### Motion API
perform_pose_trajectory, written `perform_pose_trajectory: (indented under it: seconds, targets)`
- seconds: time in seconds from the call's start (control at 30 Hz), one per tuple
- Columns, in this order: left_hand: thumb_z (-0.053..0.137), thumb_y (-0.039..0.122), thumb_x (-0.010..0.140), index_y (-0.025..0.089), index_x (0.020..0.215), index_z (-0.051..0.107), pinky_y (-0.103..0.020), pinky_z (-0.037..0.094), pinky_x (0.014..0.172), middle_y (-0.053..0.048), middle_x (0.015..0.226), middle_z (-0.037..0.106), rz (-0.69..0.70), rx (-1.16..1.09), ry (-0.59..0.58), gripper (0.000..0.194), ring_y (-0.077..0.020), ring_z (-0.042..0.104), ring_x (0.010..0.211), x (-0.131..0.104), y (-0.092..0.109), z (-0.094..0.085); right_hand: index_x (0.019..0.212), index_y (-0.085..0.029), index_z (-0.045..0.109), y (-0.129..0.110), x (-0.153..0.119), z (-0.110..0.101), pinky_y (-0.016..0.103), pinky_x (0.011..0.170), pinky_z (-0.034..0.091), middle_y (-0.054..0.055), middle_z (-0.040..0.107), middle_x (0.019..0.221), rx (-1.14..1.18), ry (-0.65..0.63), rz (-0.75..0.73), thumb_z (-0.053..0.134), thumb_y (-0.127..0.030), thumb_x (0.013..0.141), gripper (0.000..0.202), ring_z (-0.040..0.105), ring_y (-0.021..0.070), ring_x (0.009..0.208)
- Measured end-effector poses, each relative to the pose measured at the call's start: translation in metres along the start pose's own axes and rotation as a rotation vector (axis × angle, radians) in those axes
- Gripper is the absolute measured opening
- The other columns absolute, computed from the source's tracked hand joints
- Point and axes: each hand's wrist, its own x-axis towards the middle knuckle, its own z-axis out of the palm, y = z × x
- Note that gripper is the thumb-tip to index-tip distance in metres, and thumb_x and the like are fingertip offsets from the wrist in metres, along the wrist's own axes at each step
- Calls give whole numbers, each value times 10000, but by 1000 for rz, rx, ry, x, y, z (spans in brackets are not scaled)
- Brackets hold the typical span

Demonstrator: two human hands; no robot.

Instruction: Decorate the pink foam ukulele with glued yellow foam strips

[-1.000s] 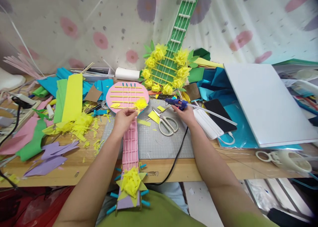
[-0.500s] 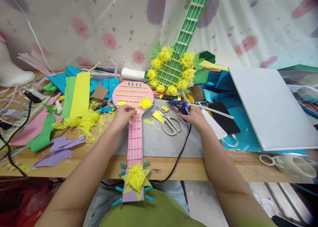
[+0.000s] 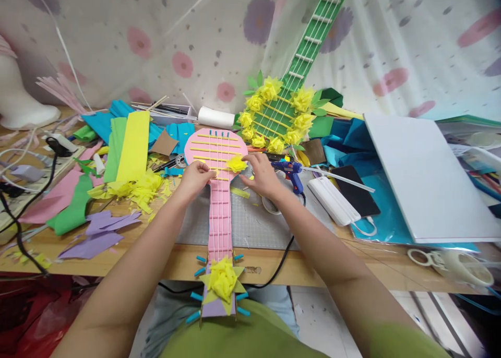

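Observation:
A pink paper instrument lies with its round body on the grey mat and its neck toward me. On the left of its body, my left hand has its fingers pressed together; what they hold, if anything, is hidden. My right hand has thumb and fingers apart at the right edge of the body, beside a yellow paper flower. A blue glue gun lies right of that hand. Another yellow flower sits on the purple-ended head of the neck.
Behind stands a green instrument ringed with yellow flowers. Yellow scraps and coloured paper lie left. A white power bank, black phone and large white board are right. Scissors are mostly hidden under my right forearm.
My right hand has left the glue gun and moved left to the yellow flower on the pink body. My left hand stays at the body. The whole view has shifted slightly.

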Motion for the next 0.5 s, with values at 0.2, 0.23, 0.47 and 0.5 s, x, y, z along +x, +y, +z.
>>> perform_pose_trajectory:
  seconds: [0.2, 0.23, 0.47, 0.5]
  targets:
    - [691, 217, 508, 189, 584, 454, -201, 240, 418, 33, 486, 535, -39, -27, 1, 250, -82, 448, 429, -6, 7, -24, 1107, -214, 574, -6, 36, 16, 445, 987, 309, 97, 539, 1175, -48, -211, -223, 562, -246, 777, 332, 416, 251, 1119]
    - [690, 223, 508, 190, 579, 453, -200, 227, 411, 33, 482, 531, -45, -31, -3, 250, -79, 437, 424, -6, 7, -26, 1076, -214, 594, -6, 39, 17, 443, 987, 308, 95, 547, 1163, -54, -235, -238, 565, -241, 775, 303, 416, 249, 1116]
    - [624, 154, 524, 187, 533, 458, -200, 256, 414, 36, 468, 503, 7, -32, -65, 170, -83, 447, 431, -3, 9, -16, 882, -206, 632, 7, 48, 24, 411, 947, 328, 75, 594, 1040, 9, -233, -222, 580, -197, 757, 136, 443, 229, 1037]
    - [618, 144, 524, 186, 529, 459, -200, 270, 420, 36, 469, 505, 14, -27, -73, 164, -83, 452, 430, -3, 9, -13, 870, -202, 629, 10, 48, 24, 405, 943, 330, 73, 597, 1025, 24, -228, -208, 578, -191, 753, 128, 449, 226, 1026]
